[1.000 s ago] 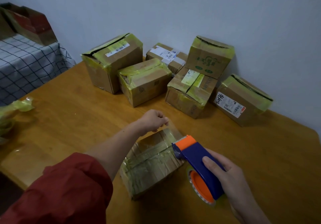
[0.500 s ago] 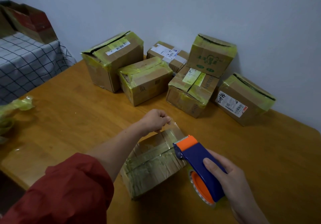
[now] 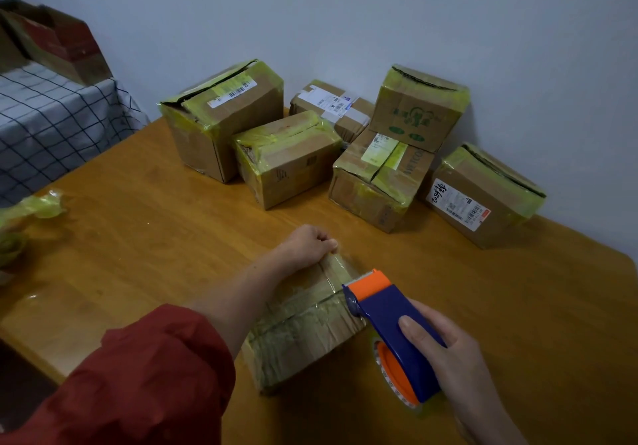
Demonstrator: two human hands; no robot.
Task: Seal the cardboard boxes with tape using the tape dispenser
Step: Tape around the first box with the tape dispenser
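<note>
Grips the tape dispenser (image 3: 390,320) in the right hand (image 3: 452,355), fingers curled round its blue body, just right of the box (image 3: 303,341) on the counter (image 3: 145,237). Pinches the tape end (image 3: 340,266) between fingers (image 3: 329,243) of the left hand (image 3: 305,242), over the box's far edge. Beyond those fingers, six taped boxes (image 3: 286,161) against the wall (image 3: 345,13).

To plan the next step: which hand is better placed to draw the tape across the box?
Right hand, probably: it grips the tape dispenser at the box; the left hand pinches the tape end.
</note>
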